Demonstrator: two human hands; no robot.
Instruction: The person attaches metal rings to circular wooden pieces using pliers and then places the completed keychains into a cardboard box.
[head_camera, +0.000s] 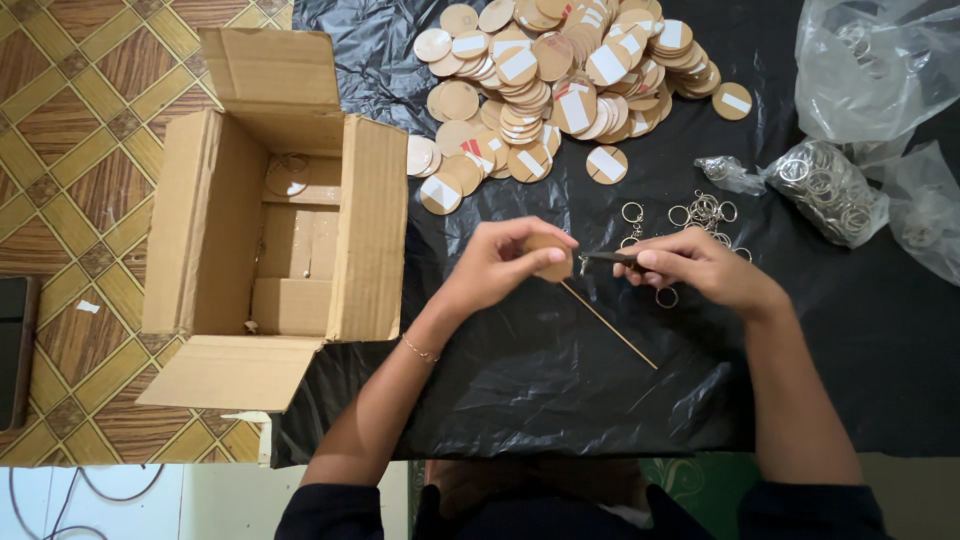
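Note:
My left hand (500, 262) pinches a round wooden disc (553, 262) upright over the black plastic sheet (560, 380). My right hand (700, 268) grips a small dark tool (608, 258) whose tip touches the disc's right edge. A thin wooden stick (610, 325) lies on the sheet just below both hands. Loose metal key rings (700, 215) lie scattered just beyond my right hand. A large heap of the same wooden discs (560, 70), many with white stickers, sits at the far side.
An open cardboard box (270, 230) stands on the patterned tiled floor to the left, with a disc or two inside. Clear plastic bags of key rings (830, 190) lie at the right. A dark flat object (15, 350) rests at the left edge.

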